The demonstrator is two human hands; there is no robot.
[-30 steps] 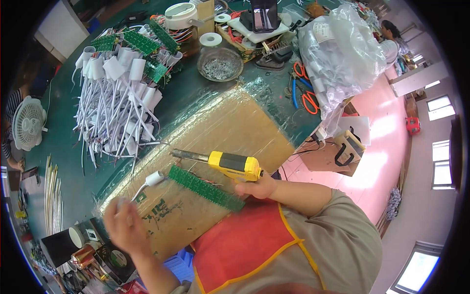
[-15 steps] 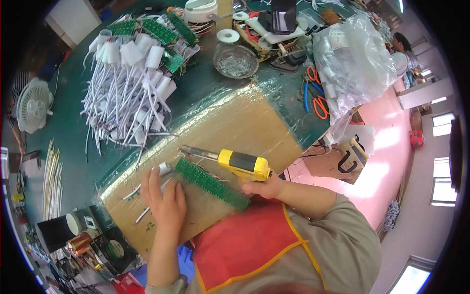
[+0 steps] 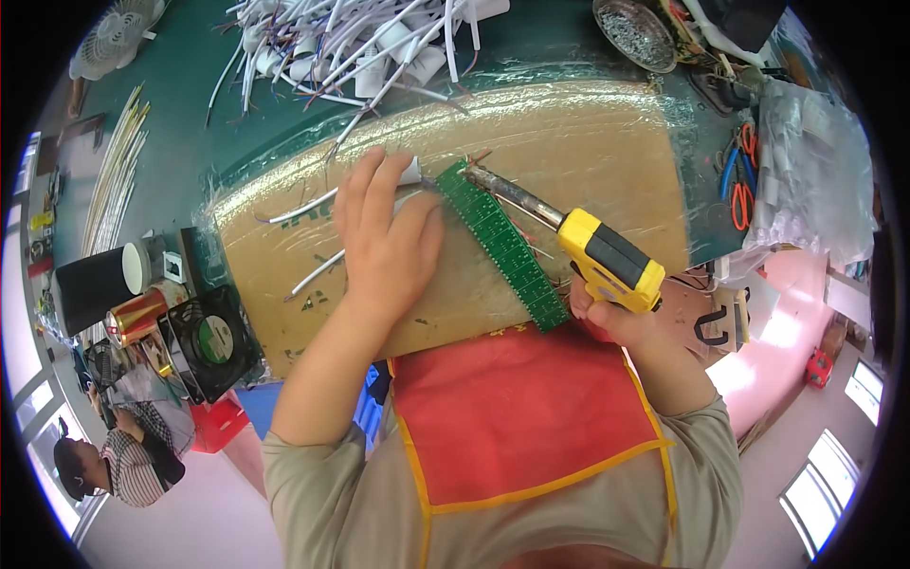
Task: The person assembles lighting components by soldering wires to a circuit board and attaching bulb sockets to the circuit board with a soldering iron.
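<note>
My right hand (image 3: pixel 614 320) grips a yellow and black soldering gun (image 3: pixel 614 258). Its metal barrel reaches to the far end of a long green circuit board (image 3: pixel 502 248), where the tip appears to meet the board among short reddish wires. The board lies slantwise on the brown work mat. To its left, the curled fingers of my left hand (image 3: pixel 387 228) are on a white cylindrical piece (image 3: pixel 411 173) close to the board's far end; they partly hide it. White cables (image 3: pixel 305 207) stick out left from under this hand.
A pile of white cylinders with cables (image 3: pixel 360 57) lies beyond the brown mat (image 3: pixel 607 123). A metal dish (image 3: pixel 635 36), orange-handled cutters (image 3: pixel 741 204) and a plastic bag (image 3: pixel 815 171) are at right. Left stand a small black fan (image 3: pixel 210 343) and thin rods (image 3: pixel 116 180). Another person (image 3: pixel 133 455) is at lower left.
The head view has swung, so the bench appears shifted and turned. The soldering gun's tip has come down to the board's far end. My left hand stays beside the board.
</note>
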